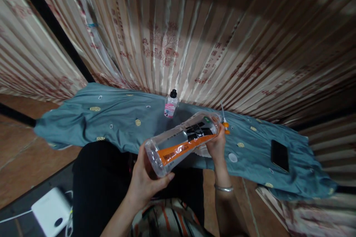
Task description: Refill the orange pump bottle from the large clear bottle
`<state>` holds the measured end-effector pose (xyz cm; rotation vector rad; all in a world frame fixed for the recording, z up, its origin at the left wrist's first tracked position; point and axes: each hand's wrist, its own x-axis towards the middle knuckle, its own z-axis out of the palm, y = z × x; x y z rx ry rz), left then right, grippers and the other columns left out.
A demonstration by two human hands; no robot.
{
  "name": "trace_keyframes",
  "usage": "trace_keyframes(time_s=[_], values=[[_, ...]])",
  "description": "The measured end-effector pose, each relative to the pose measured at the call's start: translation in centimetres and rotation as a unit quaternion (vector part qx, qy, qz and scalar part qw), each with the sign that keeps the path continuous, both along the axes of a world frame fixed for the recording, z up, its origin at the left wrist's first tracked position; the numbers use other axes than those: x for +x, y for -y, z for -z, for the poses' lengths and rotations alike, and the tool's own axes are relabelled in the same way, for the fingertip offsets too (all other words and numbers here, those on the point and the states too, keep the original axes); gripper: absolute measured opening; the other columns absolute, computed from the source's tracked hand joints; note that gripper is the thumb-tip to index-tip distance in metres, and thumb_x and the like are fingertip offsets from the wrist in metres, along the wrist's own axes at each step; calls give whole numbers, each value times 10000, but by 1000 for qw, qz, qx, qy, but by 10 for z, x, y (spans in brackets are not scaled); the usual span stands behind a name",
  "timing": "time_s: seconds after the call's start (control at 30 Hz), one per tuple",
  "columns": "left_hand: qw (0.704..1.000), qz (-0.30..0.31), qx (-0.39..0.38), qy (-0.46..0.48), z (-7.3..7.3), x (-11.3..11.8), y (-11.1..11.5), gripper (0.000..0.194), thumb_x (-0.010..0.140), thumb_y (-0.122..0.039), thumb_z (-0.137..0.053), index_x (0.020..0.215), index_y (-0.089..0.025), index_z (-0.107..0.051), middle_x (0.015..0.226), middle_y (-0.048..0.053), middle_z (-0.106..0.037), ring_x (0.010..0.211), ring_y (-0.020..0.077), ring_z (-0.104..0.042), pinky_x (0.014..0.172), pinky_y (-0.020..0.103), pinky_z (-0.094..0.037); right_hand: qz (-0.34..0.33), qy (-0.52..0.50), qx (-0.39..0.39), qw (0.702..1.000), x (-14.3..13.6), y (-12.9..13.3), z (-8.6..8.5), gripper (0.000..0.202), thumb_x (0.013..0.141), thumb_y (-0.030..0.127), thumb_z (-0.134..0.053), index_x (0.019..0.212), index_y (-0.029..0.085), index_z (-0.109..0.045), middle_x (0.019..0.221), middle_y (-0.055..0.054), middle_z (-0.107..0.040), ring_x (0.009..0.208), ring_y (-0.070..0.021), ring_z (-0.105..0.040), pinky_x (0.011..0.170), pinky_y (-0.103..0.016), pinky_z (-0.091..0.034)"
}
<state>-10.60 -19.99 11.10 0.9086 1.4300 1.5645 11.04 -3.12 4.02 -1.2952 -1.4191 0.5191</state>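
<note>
A large clear plastic bottle with an orange and black label lies tilted across both hands, its wider end towards the lower left. My left hand is wrapped round that end from below. Near the other end, my right hand grips the bottle from the right; part of its fingers is hidden behind it. Just beyond the right hand is a small orange item with a thin pale shaft; its kind is unclear. A small clear bottle with a black cap and pink label stands behind the large one.
A teal cloth with pineapple prints covers the narrow table. On it lie a white disc and a dark phone. Pleated curtains hang close behind. A white device with a cable sits at lower left.
</note>
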Motion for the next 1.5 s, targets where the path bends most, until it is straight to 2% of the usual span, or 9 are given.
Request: trace_keyframes(time_s=[0.1, 0.33, 0.57, 0.7, 0.83, 0.97, 1.1, 1.2, 1.5], values=[[1000, 1, 3, 10, -3, 3, 1, 829, 621, -360, -888, 1328, -173, -497, 1287, 119, -718, 1215, 287, -704, 1062, 384, -551, 4, 13, -10, 1000, 0, 1, -2, 694, 663, 361, -781, 1273, 164, -515, 1122, -144, -722, 1047, -311, -714, 984, -488, -565], [1000, -1, -3, -6, 1, 1, 1, 824, 621, -374, -894, 1317, -170, -503, 1280, 133, -728, 1208, 304, -710, 1086, 418, -538, -15, -4, -3, 1000, 0, 0, -1, 681, 684, 329, -782, 1292, 166, -521, 1178, -154, -717, 1144, -308, -696, 1042, -470, -541], [1000, -5, -2, -8, 0, 2, 1, 838, 626, -372, -879, 1344, -167, -499, 1279, 130, -723, 1197, 310, -711, 1045, 408, -561, 4, 11, -13, 1000, 0, -1, 1, 701, 673, 363, -778, 1288, 159, -513, 1154, -152, -713, 1071, -306, -705, 995, -475, -557], [1000, -10, 9, -1, 4, 2, -1, 827, 604, -355, -891, 1311, -162, -507, 1282, 132, -723, 1202, 296, -709, 1059, 390, -549, 5, 14, 0, 1000, 0, -1, 1, 679, 679, 361, -766, 1279, 159, -519, 1147, -149, -717, 1056, -298, -711, 994, -471, -559], [1000, -14, 25, 6, 8, 1, -2, 884, 574, -365, -916, 1330, -155, -508, 1249, 134, -743, 1169, 303, -728, 998, 383, -589, 4, 19, 6, 1000, 0, -1, 1, 659, 687, 344, -762, 1274, 161, -528, 1113, -143, -735, 1040, -296, -725, 975, -457, -575], [1000, -7, 26, 7, 12, 0, -2, 818, 613, -362, -907, 1308, -165, -522, 1219, 118, -753, 1126, 291, -746, 950, 368, -611, 15, 12, 9, 1000, -1, 0, -2, 633, 673, 332, -755, 1242, 159, -538, 1096, -153, -747, 1022, -299, -737, 948, -441, -590], [999, 3, 53, -5, 19, -2, -3, 792, 612, -356, -913, 1277, -172, -524, 1191, 112, -758, 1085, 282, -760, 895, 340, -626, 9, 11, 9, 1000, -3, 1, -6, 631, 670, 344, -740, 1238, 158, -538, 1145, -168, -737, 1082, -305, -720, 980, -446, -575], [999, 8, 51, -2, 21, -3, -3, 795, 623, -346, -909, 1293, -179, -516, 1211, 108, -749, 1109, 282, -751, 916, 340, -618, -3, 11, 11, 1000, -4, 1, -8, 651, 667, 353, -743, 1250, 148, -538, 1191, -186, -723, 1155, -318, -695, 1031, -464, -549], [999, -4, 4, 50, 3, 2, 0, 795, 598, -341, -909, 1259, -191, -494, 1224, 106, -740, 1117, 275, -743, 929, 339, -607, -1, 9, 17, 1000, -2, 1, -6, 642, 667, 341, -756, 1243, 157, -541, 1209, -185, -719, 1196, -324, -680, 1065, -475, -530]])
